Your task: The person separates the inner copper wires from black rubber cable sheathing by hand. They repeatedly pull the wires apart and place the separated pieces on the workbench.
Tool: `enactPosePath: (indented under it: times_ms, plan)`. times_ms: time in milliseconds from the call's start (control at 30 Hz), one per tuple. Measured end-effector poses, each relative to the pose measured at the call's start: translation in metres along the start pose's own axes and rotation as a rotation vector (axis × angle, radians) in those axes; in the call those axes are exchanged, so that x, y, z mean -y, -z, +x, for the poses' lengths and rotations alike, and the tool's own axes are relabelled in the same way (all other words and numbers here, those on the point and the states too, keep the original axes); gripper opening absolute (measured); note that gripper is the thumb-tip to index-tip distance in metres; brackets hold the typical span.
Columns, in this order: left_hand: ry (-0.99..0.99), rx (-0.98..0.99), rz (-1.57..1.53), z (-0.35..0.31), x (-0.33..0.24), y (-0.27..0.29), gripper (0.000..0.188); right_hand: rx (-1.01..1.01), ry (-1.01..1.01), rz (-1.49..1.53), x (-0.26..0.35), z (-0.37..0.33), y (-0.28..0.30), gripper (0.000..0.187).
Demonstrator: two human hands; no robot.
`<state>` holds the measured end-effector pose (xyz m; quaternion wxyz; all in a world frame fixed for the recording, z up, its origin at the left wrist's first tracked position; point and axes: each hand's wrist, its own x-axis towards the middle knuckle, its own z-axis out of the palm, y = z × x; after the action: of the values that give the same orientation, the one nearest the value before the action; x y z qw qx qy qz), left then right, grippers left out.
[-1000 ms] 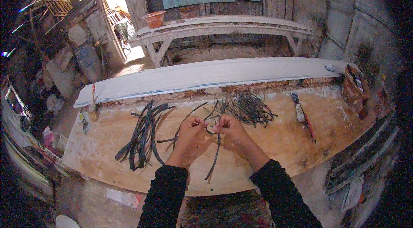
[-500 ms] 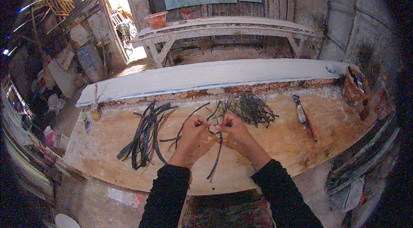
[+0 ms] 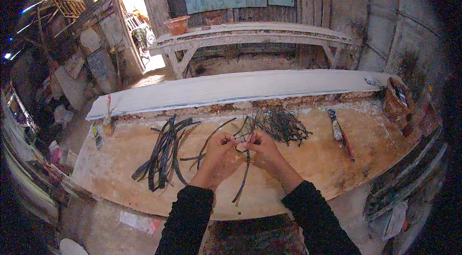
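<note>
Over the middle of a wooden tabletop (image 3: 308, 168), my left hand (image 3: 220, 151) and my right hand (image 3: 263, 147) meet with fingertips almost touching. Both pinch a thin dark strip (image 3: 244, 178), whose loose end hangs below the fingers toward me. The part between the fingertips is too small to make out. To the left lies a bundle of long black strips (image 3: 163, 154). A few single strips (image 3: 211, 137) curve beside my left hand. Just beyond my right hand is a tangled heap of short, thin black pieces (image 3: 284, 125).
A knife-like tool with a red handle (image 3: 347, 148) lies at the right. A brown container (image 3: 398, 95) stands at the far right corner. Along the back runs a raised white board (image 3: 240, 85). Behind it, a bench (image 3: 260, 37) carries clay-coloured pots (image 3: 177, 25).
Both hands keep their pinch on the strip, with the fingertips shifted very slightly. The whole view has moved a little; the bundle and heap lie as before.
</note>
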<state>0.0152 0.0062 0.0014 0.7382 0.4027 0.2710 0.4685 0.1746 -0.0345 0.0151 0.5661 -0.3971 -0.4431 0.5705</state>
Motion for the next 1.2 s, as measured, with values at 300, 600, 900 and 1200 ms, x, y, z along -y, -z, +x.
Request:
enactPosePath:
  times_ms: [300, 600, 900, 1200]
  plan:
    - [0.141, 0.172, 0.111, -0.009, -0.001, 0.002, 0.008, -0.374, 0.260, -0.483, -0.008, 0.007, 0.011, 0.008]
    - [0.014, 0.199, 0.434, -0.007, -0.012, -0.003, 0.008, -0.318, 0.232, -0.503, -0.018, 0.013, 0.020, 0.017]
    - [0.153, 0.187, 0.176, -0.012, -0.005, -0.004, 0.010, -0.292, 0.195, -0.455, -0.012, 0.008, 0.012, 0.011]
    - [0.174, 0.191, 0.135, -0.004, 0.002, 0.003, 0.009, -0.307, 0.243, -0.496, -0.016, 0.010, 0.014, 0.012]
